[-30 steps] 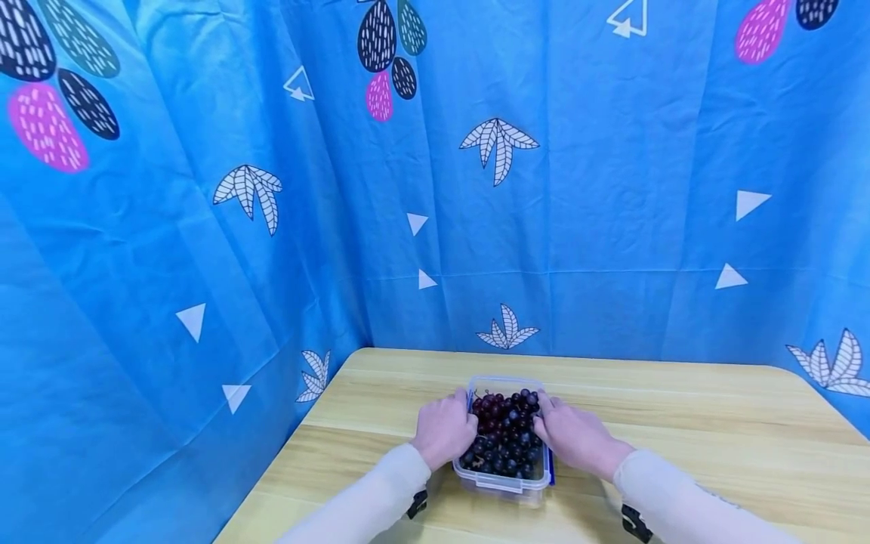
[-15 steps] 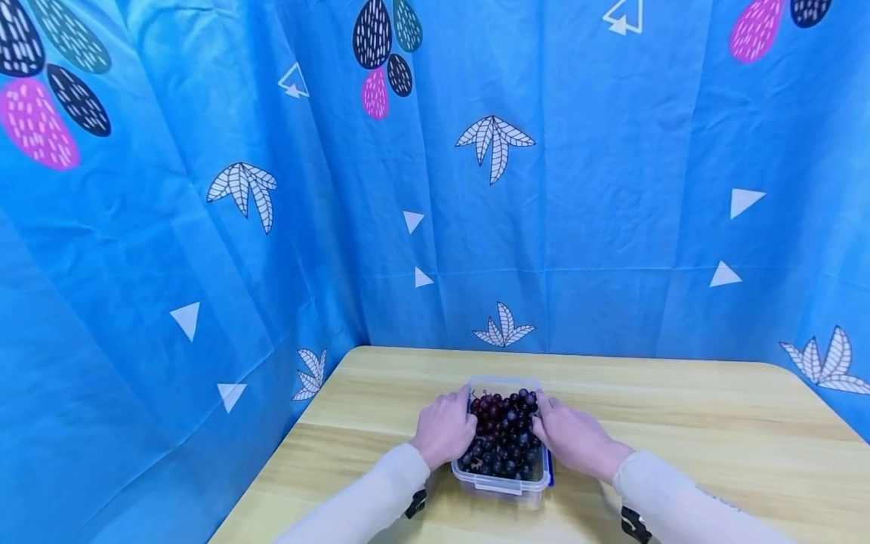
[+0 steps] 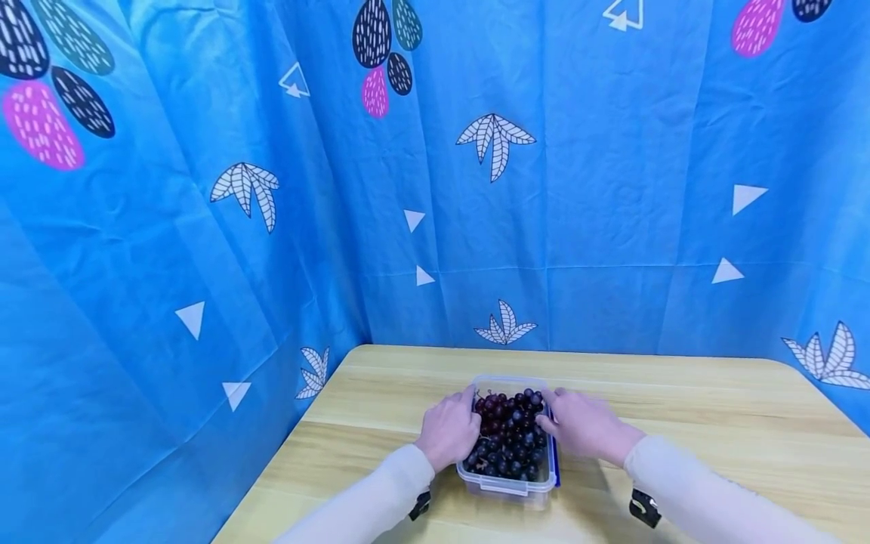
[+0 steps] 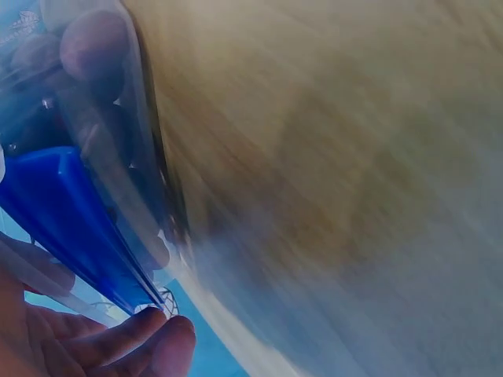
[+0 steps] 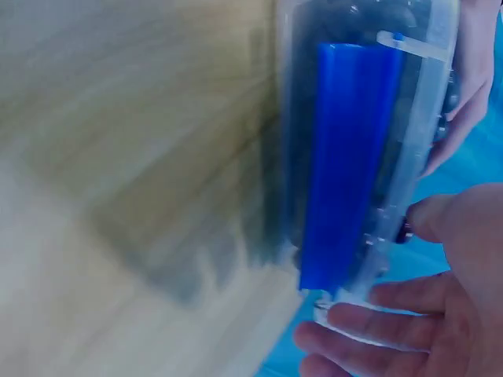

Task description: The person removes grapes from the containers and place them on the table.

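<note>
A clear plastic food container (image 3: 501,484) without its lid stands on the wooden table, filled with dark grapes (image 3: 508,442). My left hand (image 3: 447,429) grips its left wall, thumb over the rim and fingers outside; the left wrist view shows those fingertips at the end of a blue side latch (image 4: 71,216), which hangs down. On the opposite side my right hand (image 3: 586,427) has its thumb at the rim. In the right wrist view its other fingers (image 5: 385,330) are spread loosely near the far corner, beside another lowered blue latch (image 5: 346,165).
The light wooden table (image 3: 700,423) extends right and left of the container. A blue patterned curtain (image 3: 612,227) hangs along its back and left edges. White sleeves (image 3: 381,491) and dark wrist straps (image 3: 644,508) are on both forearms.
My right hand has loosened and shifted slightly to the right, its fingers opening from the container's right wall. The left hand keeps its hold. The head view has shifted a little.
</note>
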`<state>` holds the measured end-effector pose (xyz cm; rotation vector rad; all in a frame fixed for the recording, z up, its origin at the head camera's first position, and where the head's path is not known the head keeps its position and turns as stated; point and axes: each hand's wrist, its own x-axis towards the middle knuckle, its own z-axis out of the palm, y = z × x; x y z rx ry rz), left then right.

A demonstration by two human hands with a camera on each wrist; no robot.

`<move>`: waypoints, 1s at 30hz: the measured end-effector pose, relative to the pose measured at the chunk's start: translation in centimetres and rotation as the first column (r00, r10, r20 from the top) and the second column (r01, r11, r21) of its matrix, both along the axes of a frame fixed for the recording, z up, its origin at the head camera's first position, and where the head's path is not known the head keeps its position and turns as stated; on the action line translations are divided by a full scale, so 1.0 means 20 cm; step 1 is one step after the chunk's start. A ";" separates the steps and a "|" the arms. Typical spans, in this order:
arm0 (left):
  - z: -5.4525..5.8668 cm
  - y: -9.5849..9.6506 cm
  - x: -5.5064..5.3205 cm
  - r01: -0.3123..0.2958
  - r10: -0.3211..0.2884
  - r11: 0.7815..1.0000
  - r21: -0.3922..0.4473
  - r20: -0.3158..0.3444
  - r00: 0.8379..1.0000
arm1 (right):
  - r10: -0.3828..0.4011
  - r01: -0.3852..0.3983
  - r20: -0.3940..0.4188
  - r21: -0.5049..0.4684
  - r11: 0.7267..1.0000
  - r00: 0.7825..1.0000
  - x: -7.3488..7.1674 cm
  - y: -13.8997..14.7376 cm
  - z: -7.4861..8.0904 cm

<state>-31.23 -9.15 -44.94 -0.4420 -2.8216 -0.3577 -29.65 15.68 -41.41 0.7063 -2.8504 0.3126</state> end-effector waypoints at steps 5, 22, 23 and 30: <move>0.00 -0.01 -0.01 0.001 0.000 1.000 0.017 -0.004 1.000 | 0.082 -0.078 -0.117 0.042 0.996 0.990 0.02 -0.02 0.09; -0.02 -0.01 -0.03 -0.024 0.024 1.000 -0.009 0.007 1.000 | 0.309 -0.353 0.265 0.140 0.925 0.913 0.05 -0.21 0.30; -0.02 -0.01 -0.03 -0.024 0.024 1.000 -0.009 0.004 1.000 | 0.311 -0.362 0.288 0.145 0.921 0.906 0.05 -0.23 0.31; -0.01 0.00 -0.03 -0.019 0.019 1.000 -0.011 0.001 1.000 | 0.216 -0.346 0.418 0.264 0.900 0.882 0.05 -0.29 0.32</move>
